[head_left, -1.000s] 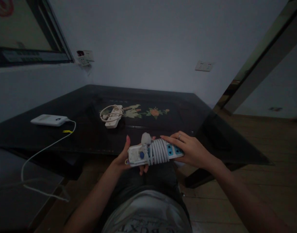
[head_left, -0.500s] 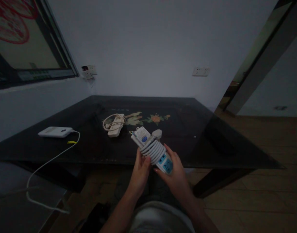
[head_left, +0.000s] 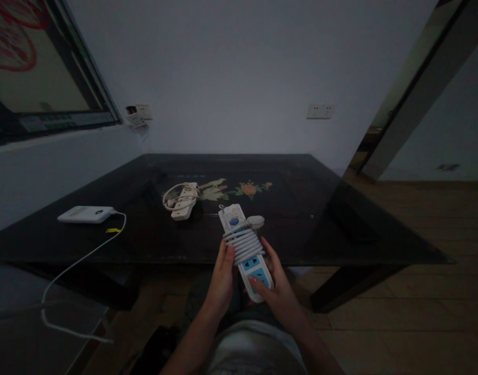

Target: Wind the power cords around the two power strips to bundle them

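Between my two hands is a white power strip (head_left: 255, 273) with blue socket faces, tilted with its far end to the left. Its grey-white cord (head_left: 244, 246) is wound several times around the middle, and the plug (head_left: 256, 222) sticks out on the right. My left hand (head_left: 223, 268) grips the wound cord and the strip's left side. My right hand (head_left: 276, 284) wraps the lower right side, its thumb lying over the blue sockets. The strip is held above the table's near edge.
On the dark table (head_left: 293, 198) lies a smaller white power strip (head_left: 185, 202) with its cord looped over it. A white device (head_left: 86, 214) with a cable (head_left: 83, 260) hanging off the edge lies at the left. Wall sockets (head_left: 319, 111) are behind the table.
The power strip has turned to a more upright angle and its near end has come closer to me. My right thumb has moved onto the sockets. The view has shifted slightly.
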Demonstrator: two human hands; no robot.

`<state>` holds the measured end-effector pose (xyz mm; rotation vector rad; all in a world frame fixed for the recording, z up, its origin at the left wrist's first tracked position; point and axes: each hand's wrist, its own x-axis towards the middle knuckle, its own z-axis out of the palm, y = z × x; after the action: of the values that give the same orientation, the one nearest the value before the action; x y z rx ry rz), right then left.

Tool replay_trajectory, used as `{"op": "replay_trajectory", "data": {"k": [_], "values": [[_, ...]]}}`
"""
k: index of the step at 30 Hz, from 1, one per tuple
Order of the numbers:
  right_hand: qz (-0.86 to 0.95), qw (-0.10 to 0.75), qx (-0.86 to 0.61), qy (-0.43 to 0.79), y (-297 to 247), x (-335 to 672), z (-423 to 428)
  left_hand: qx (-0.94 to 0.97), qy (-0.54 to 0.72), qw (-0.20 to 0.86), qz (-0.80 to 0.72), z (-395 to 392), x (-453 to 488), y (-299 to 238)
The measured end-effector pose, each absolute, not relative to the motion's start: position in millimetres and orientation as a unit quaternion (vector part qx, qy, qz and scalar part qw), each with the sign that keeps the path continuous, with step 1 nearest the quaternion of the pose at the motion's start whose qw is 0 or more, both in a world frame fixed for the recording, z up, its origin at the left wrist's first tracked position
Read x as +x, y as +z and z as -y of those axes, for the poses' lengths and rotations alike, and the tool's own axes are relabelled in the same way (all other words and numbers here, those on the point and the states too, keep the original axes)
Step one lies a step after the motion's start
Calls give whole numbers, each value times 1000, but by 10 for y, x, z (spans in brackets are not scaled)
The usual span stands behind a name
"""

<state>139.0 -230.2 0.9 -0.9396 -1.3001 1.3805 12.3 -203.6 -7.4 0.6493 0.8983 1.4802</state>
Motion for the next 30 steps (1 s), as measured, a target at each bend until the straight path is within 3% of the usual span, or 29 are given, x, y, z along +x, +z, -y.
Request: {"op": "replay_trajectory", "data": {"k": [7,12,19,30], "values": [[607,522,-501,328,-158,1367,2285,278,621,601,-420,2012,178,-131],[638,515,-494,289,-141,1395,2278,309,602,590,-441,1979,183,-174],[625,555,-512,199,-178,1595,2173,438,543,624,-353,1801,405,79],[651,525,-525,159,-123,1620,2221,427,558,630,-331,1829,507,89]]}}
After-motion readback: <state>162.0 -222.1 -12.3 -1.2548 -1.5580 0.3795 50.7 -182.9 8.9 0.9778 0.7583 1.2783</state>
